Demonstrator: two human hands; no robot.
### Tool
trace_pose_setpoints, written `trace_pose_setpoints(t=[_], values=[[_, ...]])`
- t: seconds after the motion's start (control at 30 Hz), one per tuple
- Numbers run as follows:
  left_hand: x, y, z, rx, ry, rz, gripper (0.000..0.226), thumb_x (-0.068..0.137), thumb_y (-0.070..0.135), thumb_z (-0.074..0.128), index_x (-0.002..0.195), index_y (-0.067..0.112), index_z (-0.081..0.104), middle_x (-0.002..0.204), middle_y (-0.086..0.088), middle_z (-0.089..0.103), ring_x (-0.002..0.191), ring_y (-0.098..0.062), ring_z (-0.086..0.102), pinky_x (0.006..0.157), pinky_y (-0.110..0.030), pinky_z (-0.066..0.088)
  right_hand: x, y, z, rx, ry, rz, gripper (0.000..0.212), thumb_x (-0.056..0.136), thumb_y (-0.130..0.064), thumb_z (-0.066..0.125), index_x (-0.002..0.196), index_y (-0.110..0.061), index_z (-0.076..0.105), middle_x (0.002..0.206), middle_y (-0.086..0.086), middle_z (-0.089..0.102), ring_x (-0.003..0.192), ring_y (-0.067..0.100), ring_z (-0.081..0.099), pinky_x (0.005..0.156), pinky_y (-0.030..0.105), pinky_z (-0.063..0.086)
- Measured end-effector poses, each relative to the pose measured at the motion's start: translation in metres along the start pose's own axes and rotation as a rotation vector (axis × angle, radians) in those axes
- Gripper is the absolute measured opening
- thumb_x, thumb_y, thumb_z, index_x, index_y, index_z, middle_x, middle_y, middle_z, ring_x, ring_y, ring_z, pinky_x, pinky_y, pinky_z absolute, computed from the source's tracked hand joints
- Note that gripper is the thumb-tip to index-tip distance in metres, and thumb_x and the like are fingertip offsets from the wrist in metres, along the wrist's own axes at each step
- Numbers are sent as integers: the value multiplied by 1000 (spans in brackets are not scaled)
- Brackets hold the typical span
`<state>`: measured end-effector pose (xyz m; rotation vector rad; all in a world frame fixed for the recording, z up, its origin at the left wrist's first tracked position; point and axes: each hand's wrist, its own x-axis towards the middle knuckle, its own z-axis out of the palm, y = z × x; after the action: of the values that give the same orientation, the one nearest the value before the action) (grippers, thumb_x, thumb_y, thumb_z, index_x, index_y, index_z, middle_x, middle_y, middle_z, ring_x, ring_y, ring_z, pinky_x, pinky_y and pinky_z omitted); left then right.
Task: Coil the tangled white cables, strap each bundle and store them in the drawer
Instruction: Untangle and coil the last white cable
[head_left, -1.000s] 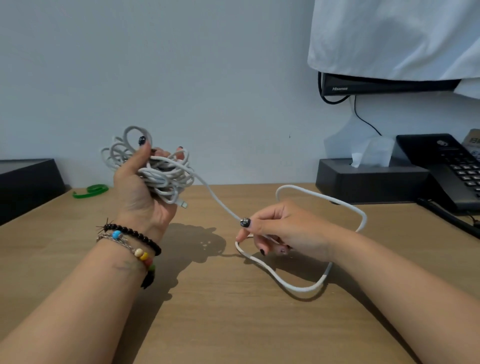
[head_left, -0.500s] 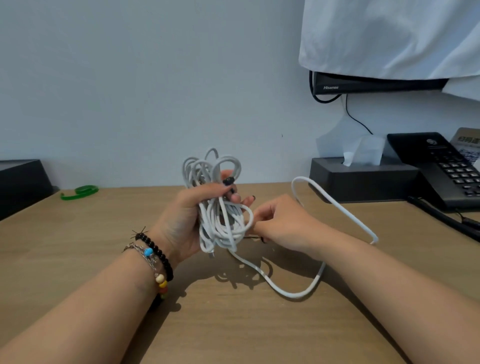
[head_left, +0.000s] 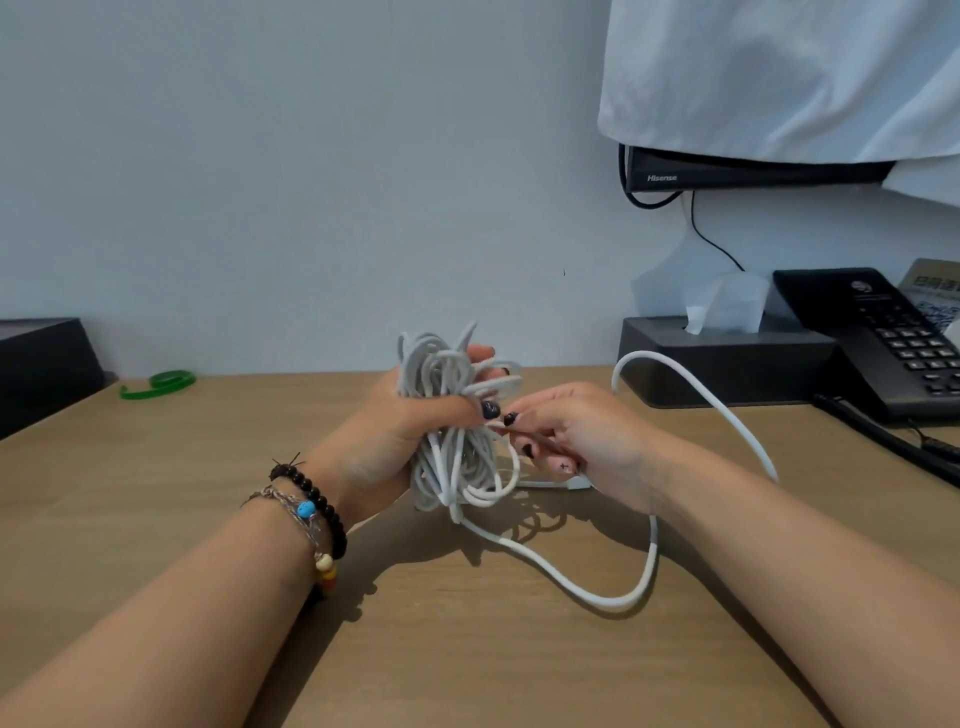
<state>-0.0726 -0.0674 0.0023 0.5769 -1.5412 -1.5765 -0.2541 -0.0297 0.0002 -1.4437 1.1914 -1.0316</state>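
Since half a second ago, both hands have stayed close together over the light wooden surface and the right one has tucked in nearer the bundle. One loose loop of thick white cable lies nearest on the surface, curving right and rising behind the right wrist. One left hand, two beaded bracelets on its wrist, has its grip clamped round one tangled bundle of thin white cables, held upright above the surface. One right hand pinches a strand beside the bundle. Farther left lie one green plastic strap and one black box; farther right stand one dark tissue box and one black desk telephone.
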Motion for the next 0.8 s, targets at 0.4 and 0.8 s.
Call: trace_pose_setpoints(t=[0.4,0.8], values=[[-3,12,2,710,-72,64,30,74,-4,76,99,7,64,93,-15,69,86,-29,68,77,-40,60,1,0,-4,16,24,-38,45,96,-2,42,74,-14,79,66,12,57,46,12,35,44,21,25],[-4,11,5,707,-109,11,33,78,4,78,107,13,65,91,-8,71,84,-22,70,77,-31,59,-2,-13,-19,360,150,-248,25,92,3,46,96,-5,69,66,10,63,41,10,32,45,20,24]])
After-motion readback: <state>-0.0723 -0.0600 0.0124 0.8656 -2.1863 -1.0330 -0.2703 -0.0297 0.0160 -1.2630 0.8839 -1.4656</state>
